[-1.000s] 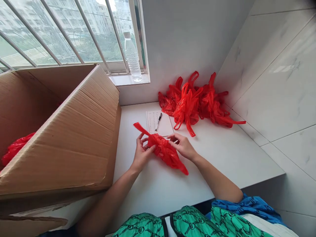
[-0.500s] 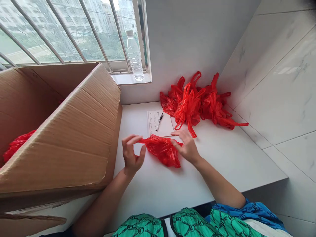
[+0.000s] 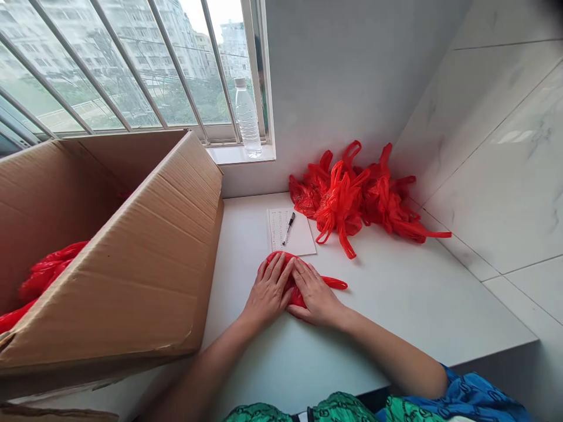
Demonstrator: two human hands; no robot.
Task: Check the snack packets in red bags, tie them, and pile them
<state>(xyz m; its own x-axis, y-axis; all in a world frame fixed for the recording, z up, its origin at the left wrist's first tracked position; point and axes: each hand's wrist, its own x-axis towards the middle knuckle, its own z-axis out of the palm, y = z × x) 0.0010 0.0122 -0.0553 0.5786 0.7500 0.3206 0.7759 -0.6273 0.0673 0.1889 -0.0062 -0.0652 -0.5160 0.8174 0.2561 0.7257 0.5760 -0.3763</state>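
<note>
A red plastic bag [image 3: 298, 299] lies on the white table in front of me, its middle mostly covered by my hands. My left hand [image 3: 269, 290] rests flat on its left part, fingers stretched out. From the right, my right hand [image 3: 317, 296] presses on it too, fingers extended, their tips meeting those of the left. One loop handle sticks out to the right past my right hand. What is inside the bag is hidden. Just beyond it lies a sheet of paper [image 3: 304, 237] with rows of marks, and a pen [image 3: 288, 229] on top.
Several tied red plastic bags [image 3: 341, 196] are heaped at the back of the table [image 3: 396, 299] by the wall. A large open cardboard box [image 3: 145, 264] on the left holds more red bags [image 3: 53, 266]. A water bottle [image 3: 248, 123] stands on the windowsill.
My hands were apart at the two ends of the bag; now they have come together and lie flat on it. The view has tilted up slightly.
</note>
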